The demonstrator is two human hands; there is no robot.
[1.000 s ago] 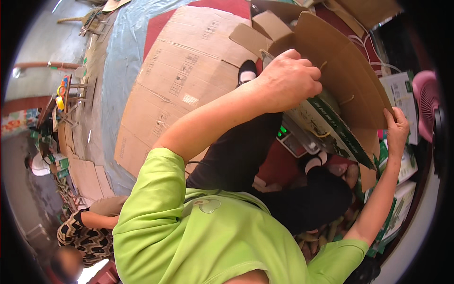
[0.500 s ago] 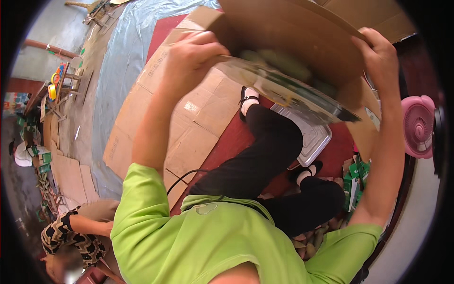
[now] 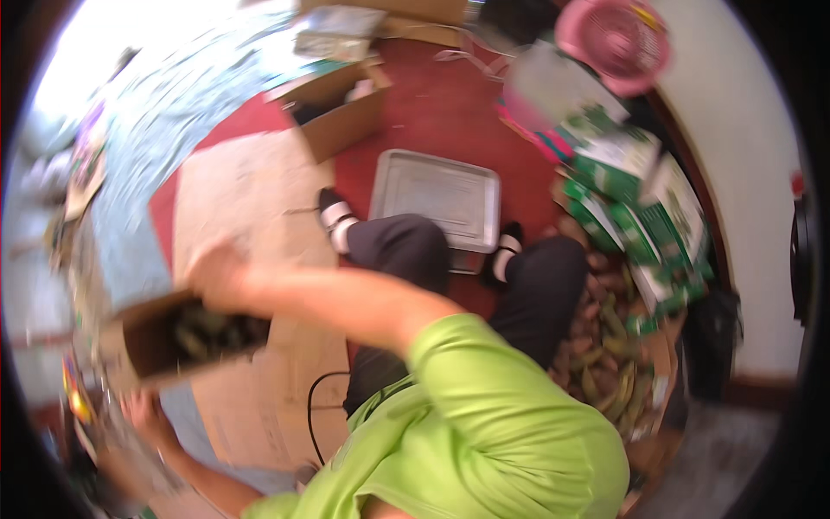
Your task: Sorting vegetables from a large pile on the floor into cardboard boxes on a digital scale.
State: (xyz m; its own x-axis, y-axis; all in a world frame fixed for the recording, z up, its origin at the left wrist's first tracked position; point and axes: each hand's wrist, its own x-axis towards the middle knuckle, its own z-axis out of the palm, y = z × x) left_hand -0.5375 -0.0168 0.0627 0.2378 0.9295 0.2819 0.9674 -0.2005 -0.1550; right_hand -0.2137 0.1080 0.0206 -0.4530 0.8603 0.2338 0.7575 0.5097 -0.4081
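A cardboard box (image 3: pixel 143 350), its top open, is held at my left side, with blurred greenish pieces (image 3: pixel 212 333) inside. My right hand (image 3: pixel 218 275) grips its far rim, the arm stretched across my body and smeared by motion. At the near lower edge my left hand (image 3: pixel 147 417) holds the box; some of its fingers are hidden. Flattened cardboard (image 3: pixel 268 398) lies beneath and beside the box. A silver metal tray (image 3: pixel 437 197) on a scale lies between my feet, apart from both hands.
Long green and reddish-brown produce (image 3: pixel 605 359) is heaped at my right, beside green-and-white cartons (image 3: pixel 648 208). A small open box (image 3: pixel 341 112) stands ahead on the red floor covering (image 3: pixel 432 95). A pink fan (image 3: pixel 614 43) stands far right; blue plastic sheeting (image 3: pixel 164 164) spreads at left.
The box has swung from in front of me, raised over the tray, to my left side, both hands still on it. The view has turned, and the tray now shows fully.
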